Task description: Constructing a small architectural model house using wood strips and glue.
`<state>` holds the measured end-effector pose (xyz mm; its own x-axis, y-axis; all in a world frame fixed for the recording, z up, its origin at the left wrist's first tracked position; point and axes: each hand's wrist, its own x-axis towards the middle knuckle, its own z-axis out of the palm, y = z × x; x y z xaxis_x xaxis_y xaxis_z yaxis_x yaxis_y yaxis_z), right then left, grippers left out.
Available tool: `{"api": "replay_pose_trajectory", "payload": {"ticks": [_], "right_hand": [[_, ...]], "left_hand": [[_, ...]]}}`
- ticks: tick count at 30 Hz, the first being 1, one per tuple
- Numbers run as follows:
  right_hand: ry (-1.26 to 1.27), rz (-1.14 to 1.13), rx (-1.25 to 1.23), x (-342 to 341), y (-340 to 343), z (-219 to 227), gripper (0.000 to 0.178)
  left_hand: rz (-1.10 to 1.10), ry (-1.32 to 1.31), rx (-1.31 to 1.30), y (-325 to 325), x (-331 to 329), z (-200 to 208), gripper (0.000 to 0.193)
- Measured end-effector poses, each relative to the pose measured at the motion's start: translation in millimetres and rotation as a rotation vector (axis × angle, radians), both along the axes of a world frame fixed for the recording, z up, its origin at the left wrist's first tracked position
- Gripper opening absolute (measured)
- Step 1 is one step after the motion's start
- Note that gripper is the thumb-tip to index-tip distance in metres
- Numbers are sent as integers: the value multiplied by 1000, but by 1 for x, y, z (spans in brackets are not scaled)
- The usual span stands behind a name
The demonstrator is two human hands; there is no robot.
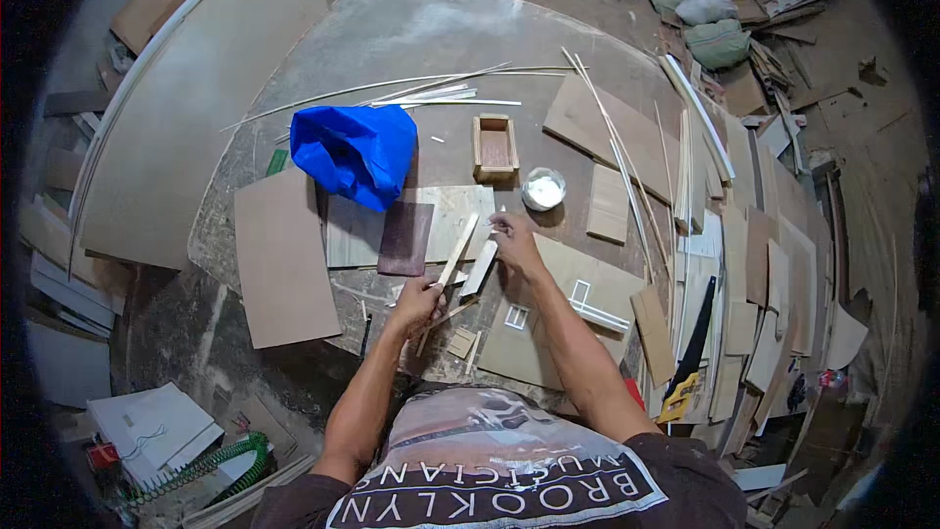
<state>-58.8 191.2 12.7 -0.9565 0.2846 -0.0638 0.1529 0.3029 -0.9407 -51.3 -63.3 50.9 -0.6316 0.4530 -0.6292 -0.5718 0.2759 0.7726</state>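
My left hand (418, 306) is closed around the lower end of a flat pale wooden strip (458, 247), which slants up and to the right. Thin sticks (423, 341) show just below that hand. Close by, my right hand (516, 243) has its fingers pinched together. A small pale tip pokes out above them, too small to name. A wider whitish strip (478, 270) lies beneath those fingers, its upper end meeting them; whether they grip it is unclear. Beyond the right hand stand a tub of white paste (543, 190) and a small open wooden box (495, 148).
A blue bag (354, 155) stands left of the box, near a brown board (284, 260) and a dark red plate (405, 238). Long thin sticks (627, 186) cross the right side. A yellow-handled handsaw (691, 353) lies at the table's right edge, beside stacked panels.
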Motion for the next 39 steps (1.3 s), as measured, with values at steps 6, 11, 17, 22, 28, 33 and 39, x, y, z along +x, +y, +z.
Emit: {"api": "replay_pose_trajectory", "payload": {"ticks": [6, 11, 17, 22, 28, 33, 39], "right_hand": [[-13, 23, 512, -25, -17, -5, 26], [-107, 81, 631, -33, -31, 5, 30], [-16, 90, 679, -25, -26, 7, 34], [79, 157, 723, -3, -33, 25, 28], [106, 86, 678, 17, -50, 13, 32], [130, 129, 592, 36, -61, 24, 36], [186, 81, 478, 46, -70, 25, 40]], "left_hand": [[3, 0, 13, -1, 1, 17, 17], [19, 62, -18, -9, 6, -7, 18], [-55, 182, -96, -7, 3, -4, 20], [-43, 163, -123, -6, 4, 9, 21], [-69, 241, -129, 0, 4, 12, 26], [-72, 245, -174, -1, 7, 16, 24], [-89, 288, -150, 0, 6, 11, 22]]}}
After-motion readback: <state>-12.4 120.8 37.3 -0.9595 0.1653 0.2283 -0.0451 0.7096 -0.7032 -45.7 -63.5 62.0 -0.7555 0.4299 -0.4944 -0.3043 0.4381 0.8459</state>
